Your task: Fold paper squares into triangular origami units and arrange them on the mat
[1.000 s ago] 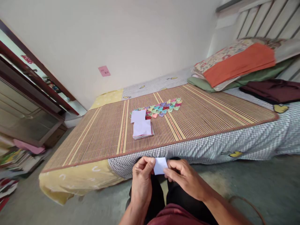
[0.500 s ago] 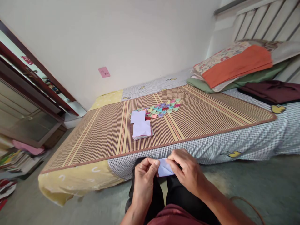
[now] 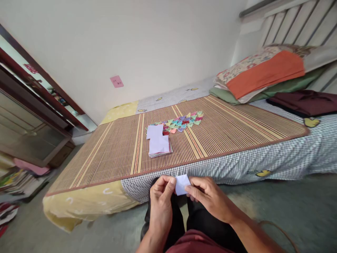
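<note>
Between my hands, above my lap, is a small pale-lilac piece of folded paper (image 3: 182, 185), roughly square. My left hand (image 3: 162, 195) pinches its left edge between thumb and fingers. On the other side my right hand (image 3: 207, 195) grips the right edge, thumb on top and fingers behind. Beyond them on the bed mat lies a stack of square paper sheets (image 3: 159, 144), the top one pale lilac. Another lilac sheet (image 3: 154, 131) touches its far edge. Several small folded paper pieces (image 3: 185, 122) in many colours sit in rows behind.
A striped bamboo mat (image 3: 118, 154) covers most of the bed. Folded bedding with an orange band (image 3: 265, 72) and a maroon cloth (image 3: 302, 102) lie at the right. My knees are against the bed's near side. A pink note (image 3: 116, 81) is on the wall.
The paper has turned and now looks more square and flat. My right hand has shifted its grip from the top edge down to the right side; my left hand keeps its pinch.
</note>
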`<move>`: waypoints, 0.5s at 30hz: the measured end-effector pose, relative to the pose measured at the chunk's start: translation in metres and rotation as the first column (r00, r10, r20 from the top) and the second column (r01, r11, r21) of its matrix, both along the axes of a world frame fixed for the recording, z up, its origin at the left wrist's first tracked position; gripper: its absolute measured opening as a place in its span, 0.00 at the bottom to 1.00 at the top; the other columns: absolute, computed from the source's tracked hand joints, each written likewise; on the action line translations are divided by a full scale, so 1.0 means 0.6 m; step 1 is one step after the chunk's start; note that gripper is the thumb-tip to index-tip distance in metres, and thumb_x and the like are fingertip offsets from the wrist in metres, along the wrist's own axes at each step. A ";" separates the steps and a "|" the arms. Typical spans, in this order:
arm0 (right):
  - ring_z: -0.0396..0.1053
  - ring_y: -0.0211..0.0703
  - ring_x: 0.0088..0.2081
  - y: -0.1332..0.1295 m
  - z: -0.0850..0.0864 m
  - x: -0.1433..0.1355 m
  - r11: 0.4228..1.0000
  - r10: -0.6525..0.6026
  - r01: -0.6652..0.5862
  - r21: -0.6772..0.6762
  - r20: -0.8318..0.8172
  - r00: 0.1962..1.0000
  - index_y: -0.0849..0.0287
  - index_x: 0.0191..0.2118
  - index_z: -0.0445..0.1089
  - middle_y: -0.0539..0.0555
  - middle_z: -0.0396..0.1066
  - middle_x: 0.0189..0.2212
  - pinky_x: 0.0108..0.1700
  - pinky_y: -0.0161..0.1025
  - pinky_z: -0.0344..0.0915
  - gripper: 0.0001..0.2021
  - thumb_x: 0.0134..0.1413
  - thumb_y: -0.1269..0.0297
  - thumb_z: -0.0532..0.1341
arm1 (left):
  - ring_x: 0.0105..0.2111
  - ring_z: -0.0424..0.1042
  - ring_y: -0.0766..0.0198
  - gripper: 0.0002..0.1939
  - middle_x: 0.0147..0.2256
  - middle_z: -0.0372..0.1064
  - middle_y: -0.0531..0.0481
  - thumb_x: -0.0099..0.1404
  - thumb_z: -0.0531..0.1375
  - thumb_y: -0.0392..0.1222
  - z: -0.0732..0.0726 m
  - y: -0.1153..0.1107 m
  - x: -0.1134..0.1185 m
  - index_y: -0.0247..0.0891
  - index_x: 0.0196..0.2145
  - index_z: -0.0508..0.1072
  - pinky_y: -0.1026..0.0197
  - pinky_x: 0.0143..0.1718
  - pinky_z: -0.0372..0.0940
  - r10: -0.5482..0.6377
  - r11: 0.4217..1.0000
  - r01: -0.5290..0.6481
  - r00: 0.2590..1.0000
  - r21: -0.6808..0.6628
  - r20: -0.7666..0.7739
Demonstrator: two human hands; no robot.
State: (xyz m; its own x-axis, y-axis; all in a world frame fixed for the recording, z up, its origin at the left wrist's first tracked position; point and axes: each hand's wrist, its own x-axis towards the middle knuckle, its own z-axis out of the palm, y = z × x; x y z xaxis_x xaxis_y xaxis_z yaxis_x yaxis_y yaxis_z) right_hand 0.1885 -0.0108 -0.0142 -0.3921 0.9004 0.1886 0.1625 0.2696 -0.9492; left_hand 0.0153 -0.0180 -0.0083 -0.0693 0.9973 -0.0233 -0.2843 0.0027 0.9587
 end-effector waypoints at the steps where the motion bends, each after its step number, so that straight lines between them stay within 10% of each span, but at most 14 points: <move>1: 0.65 0.38 0.26 0.000 -0.003 -0.003 0.996 -0.040 0.037 0.080 0.044 0.998 0.56 0.27 0.63 0.48 0.66 0.23 0.30 0.35 0.58 0.18 0.72 0.59 0.56 | 0.27 0.59 0.67 0.14 0.24 0.63 0.55 0.64 0.69 0.46 0.000 0.001 0.002 0.36 0.28 0.74 0.65 0.31 0.59 -0.001 1.000 0.001 0.999 -0.019 0.036; 7: 0.58 0.39 0.27 0.000 -0.021 -0.021 0.806 -0.353 0.225 0.548 0.139 0.925 0.55 0.25 0.53 0.46 0.58 0.22 0.33 0.39 0.53 0.19 0.68 0.68 0.57 | 0.25 0.56 0.68 0.18 0.23 0.61 0.55 0.58 0.73 0.47 0.006 0.005 0.009 0.36 0.23 0.71 0.65 0.30 0.58 0.006 0.994 0.014 0.982 -0.105 0.188; 15: 0.59 0.37 0.26 -0.002 0.014 -0.016 0.982 -0.160 0.161 0.094 -0.013 0.987 0.56 0.28 0.62 0.44 0.59 0.23 0.29 0.34 0.57 0.14 0.64 0.60 0.62 | 0.26 0.57 0.67 0.19 0.23 0.61 0.56 0.63 0.69 0.51 0.006 -0.006 0.009 0.36 0.25 0.71 0.65 0.30 0.57 -0.028 0.999 0.028 0.999 0.019 -0.040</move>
